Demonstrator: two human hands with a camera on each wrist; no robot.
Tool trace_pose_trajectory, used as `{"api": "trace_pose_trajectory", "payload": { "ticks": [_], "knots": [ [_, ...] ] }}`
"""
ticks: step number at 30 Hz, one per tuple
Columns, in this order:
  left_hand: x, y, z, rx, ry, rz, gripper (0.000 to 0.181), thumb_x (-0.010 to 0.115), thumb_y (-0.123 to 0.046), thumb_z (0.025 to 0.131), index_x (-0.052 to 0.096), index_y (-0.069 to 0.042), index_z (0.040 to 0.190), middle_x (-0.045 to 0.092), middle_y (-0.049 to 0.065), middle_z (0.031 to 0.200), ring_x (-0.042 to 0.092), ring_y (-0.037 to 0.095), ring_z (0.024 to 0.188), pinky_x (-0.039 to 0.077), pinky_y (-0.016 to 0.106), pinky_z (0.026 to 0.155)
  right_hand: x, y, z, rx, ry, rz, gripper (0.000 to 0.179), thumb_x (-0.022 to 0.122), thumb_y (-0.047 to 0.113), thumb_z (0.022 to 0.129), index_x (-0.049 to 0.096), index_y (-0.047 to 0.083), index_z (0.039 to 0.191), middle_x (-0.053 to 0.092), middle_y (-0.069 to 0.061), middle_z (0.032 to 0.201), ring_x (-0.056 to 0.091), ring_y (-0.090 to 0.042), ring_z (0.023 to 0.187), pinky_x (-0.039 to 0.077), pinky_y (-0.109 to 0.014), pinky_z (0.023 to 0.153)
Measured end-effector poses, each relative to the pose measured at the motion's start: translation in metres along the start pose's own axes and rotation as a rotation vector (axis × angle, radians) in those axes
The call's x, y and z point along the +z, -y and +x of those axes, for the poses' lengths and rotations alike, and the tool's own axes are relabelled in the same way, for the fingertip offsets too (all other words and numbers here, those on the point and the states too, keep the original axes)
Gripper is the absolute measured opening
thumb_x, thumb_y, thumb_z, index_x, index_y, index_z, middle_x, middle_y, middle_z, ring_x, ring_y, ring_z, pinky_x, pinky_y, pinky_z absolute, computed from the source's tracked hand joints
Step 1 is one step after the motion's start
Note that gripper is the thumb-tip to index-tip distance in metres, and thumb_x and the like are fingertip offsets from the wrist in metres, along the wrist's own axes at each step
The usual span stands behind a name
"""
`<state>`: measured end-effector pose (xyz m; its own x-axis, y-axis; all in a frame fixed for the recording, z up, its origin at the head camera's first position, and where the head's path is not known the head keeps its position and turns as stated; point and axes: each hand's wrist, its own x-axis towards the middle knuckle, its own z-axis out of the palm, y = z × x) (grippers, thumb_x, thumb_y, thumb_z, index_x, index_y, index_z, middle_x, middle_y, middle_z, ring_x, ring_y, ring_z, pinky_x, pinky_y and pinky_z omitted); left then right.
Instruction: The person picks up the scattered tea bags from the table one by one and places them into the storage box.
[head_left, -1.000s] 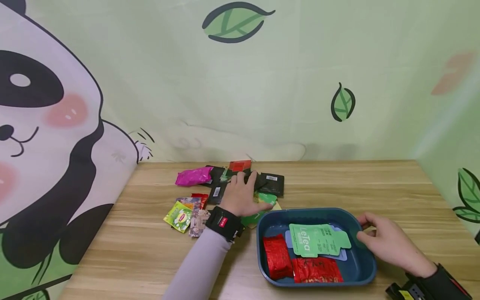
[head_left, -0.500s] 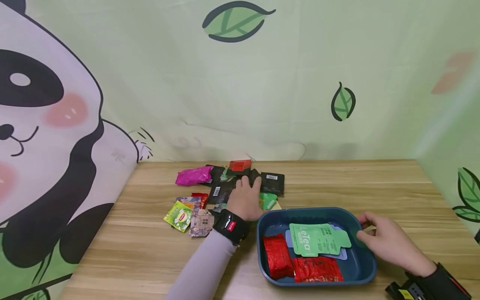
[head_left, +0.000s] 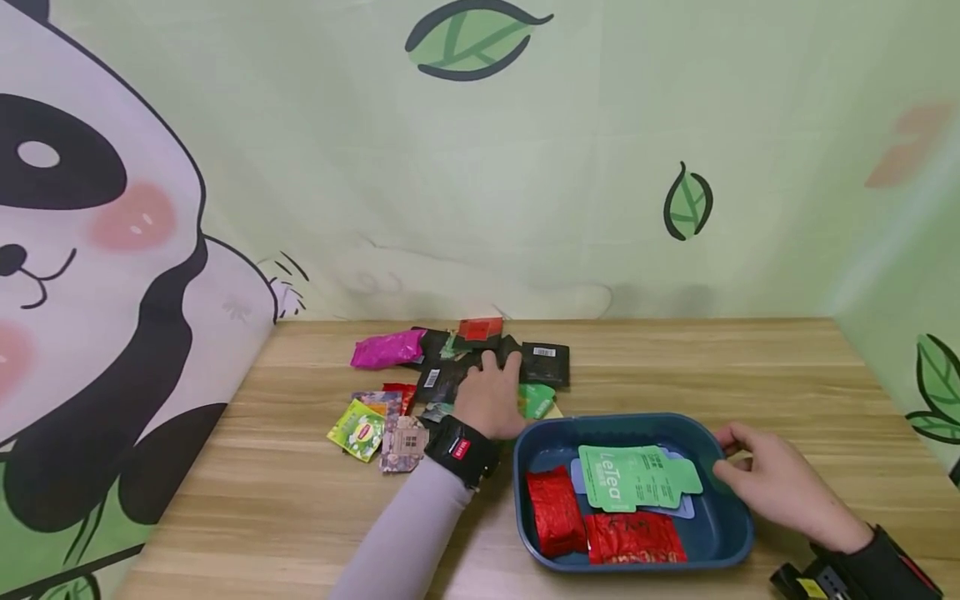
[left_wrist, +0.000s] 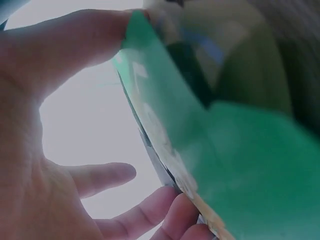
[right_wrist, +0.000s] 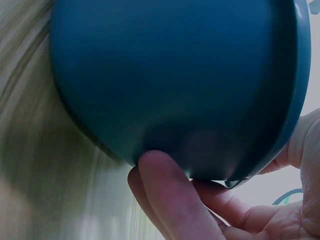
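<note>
Basin (head_left: 712,542): red packets (head_left: 555,512), LeTea packet (head_left: 637,479) placed
Basin's left: sachets (head_left: 362,431) left out
Left hand (head_left: 491,404): spread, grip on green packet (left_wrist: 260,175) unclear
Right hand (head_left: 776,483): basin pinched

The tub (right_wrist: 175,75) between the right fingers (right_wrist: 172,195) and thumb looks like smooth plastic with a soft sheen. Left of those fingers, two red packets (head_left: 556,512) are crinkled, glossy film or foil, and the green card (head_left: 637,477) is flat, smooth, matt and paper-like. Left of the left fingers (head_left: 513,367), the pink packet (head_left: 387,349) is shiny and wrinkled. Under both hands' fingers, the table (head_left: 750,375) shows smooth wood grain; beyond them hangs a matt, faintly creased, cloth-like backdrop (head_left: 525,208).
</note>
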<state>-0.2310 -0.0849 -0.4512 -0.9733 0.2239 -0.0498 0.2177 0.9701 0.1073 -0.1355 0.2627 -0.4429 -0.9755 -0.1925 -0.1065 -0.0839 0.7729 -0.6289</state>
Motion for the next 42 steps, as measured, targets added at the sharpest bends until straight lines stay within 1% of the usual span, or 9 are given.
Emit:
{"api": "trace_pose_trajectory", "payload": {
  "ticks": [5, 8, 13, 18, 20, 26, 32, 34, 42],
  "knots": [
    [-0.005, 0.005, -0.001, 0.004, 0.065, -0.101, 0.107, 0.075, -0.063, 0.065, 0.035, -0.019, 0.154, 0.045, 0.019, 0.132, 0.055, 0.035, 0.105, 0.050, 0.045, 0.080, 0.001, 0.000, -0.001, -0.001, 0.000, 0.004, 0.031, 0.064, 0.017, 0.089, 0.063, -0.001, 0.114, 0.067, -0.012, 0.108, 0.062, -0.016, 0.084, 0.050, -0.030, 0.070],
    [-0.014, 0.008, -0.004, 0.030, 0.075, -0.163, 0.100, 0.077, -0.059, 0.066, 0.042, -0.017, 0.150, 0.050, 0.016, 0.124, 0.055, 0.031, 0.100, 0.050, 0.042, 0.076, 0.001, -0.001, -0.002, -0.003, -0.002, 0.002, 0.031, 0.064, 0.017, 0.089, 0.063, -0.001, 0.113, 0.067, -0.012, 0.108, 0.061, -0.015, 0.083, 0.049, -0.029, 0.068],
    [-0.029, 0.010, -0.009, 0.072, 0.048, -0.183, 0.088, 0.078, -0.056, 0.064, 0.052, -0.015, 0.137, 0.054, 0.008, 0.108, 0.052, 0.023, 0.091, 0.047, 0.035, 0.071, 0.001, -0.001, -0.002, -0.006, -0.006, 0.000, 0.031, 0.064, 0.017, 0.089, 0.063, -0.001, 0.114, 0.067, -0.011, 0.108, 0.059, -0.015, 0.081, 0.049, -0.028, 0.067],
    [-0.042, 0.007, -0.015, 0.095, -0.002, -0.155, 0.075, 0.079, -0.054, 0.063, 0.058, -0.012, 0.122, 0.051, 0.003, 0.107, 0.048, 0.021, 0.095, 0.046, 0.036, 0.077, 0.000, -0.001, -0.001, -0.004, -0.004, 0.002, 0.032, 0.064, 0.018, 0.089, 0.062, -0.001, 0.115, 0.066, -0.012, 0.109, 0.060, -0.015, 0.082, 0.049, -0.029, 0.068],
    [-0.047, 0.004, -0.018, 0.127, -0.033, -0.167, 0.074, 0.080, -0.053, 0.063, 0.061, -0.011, 0.120, 0.051, 0.003, 0.108, 0.047, 0.020, 0.096, 0.046, 0.035, 0.078, 0.000, -0.002, -0.001, -0.002, -0.002, 0.000, 0.032, 0.064, 0.019, 0.089, 0.062, -0.001, 0.115, 0.066, -0.011, 0.109, 0.060, -0.015, 0.082, 0.049, -0.029, 0.068],
    [-0.061, -0.018, -0.033, 0.289, -0.103, -0.202, 0.074, 0.080, -0.053, 0.065, 0.064, -0.010, 0.123, 0.054, 0.003, 0.114, 0.047, 0.018, 0.099, 0.046, 0.031, 0.078, -0.001, -0.001, 0.000, 0.000, 0.003, 0.003, 0.031, 0.064, 0.019, 0.090, 0.062, -0.001, 0.115, 0.066, -0.012, 0.109, 0.060, -0.015, 0.082, 0.050, -0.029, 0.067],
    [-0.061, -0.049, -0.047, 0.453, -0.141, -0.179, 0.071, 0.075, -0.053, 0.068, 0.064, -0.012, 0.124, 0.051, -0.001, 0.110, 0.043, 0.014, 0.096, 0.040, 0.025, 0.077, -0.001, 0.002, -0.002, -0.004, -0.017, 0.008, 0.029, 0.064, 0.017, 0.089, 0.063, 0.001, 0.113, 0.066, -0.009, 0.105, 0.057, -0.014, 0.076, 0.046, -0.027, 0.062],
    [-0.059, -0.059, -0.050, 0.505, -0.142, -0.170, 0.071, 0.075, -0.053, 0.067, 0.064, -0.011, 0.123, 0.050, -0.002, 0.108, 0.042, 0.013, 0.095, 0.039, 0.023, 0.078, -0.001, 0.002, -0.003, -0.005, -0.025, 0.011, 0.028, 0.064, 0.016, 0.088, 0.063, 0.001, 0.112, 0.066, -0.008, 0.104, 0.056, -0.014, 0.075, 0.044, -0.027, 0.061],
    [-0.042, -0.089, -0.065, 0.630, -0.073, -0.148, 0.073, 0.074, -0.057, 0.069, 0.063, -0.013, 0.126, 0.049, -0.004, 0.110, 0.041, 0.008, 0.097, 0.036, 0.015, 0.077, -0.001, 0.002, -0.002, -0.006, -0.013, 0.016, 0.028, 0.063, 0.016, 0.088, 0.063, 0.000, 0.112, 0.067, -0.010, 0.105, 0.058, -0.015, 0.077, 0.047, -0.027, 0.063]
  ]
}}
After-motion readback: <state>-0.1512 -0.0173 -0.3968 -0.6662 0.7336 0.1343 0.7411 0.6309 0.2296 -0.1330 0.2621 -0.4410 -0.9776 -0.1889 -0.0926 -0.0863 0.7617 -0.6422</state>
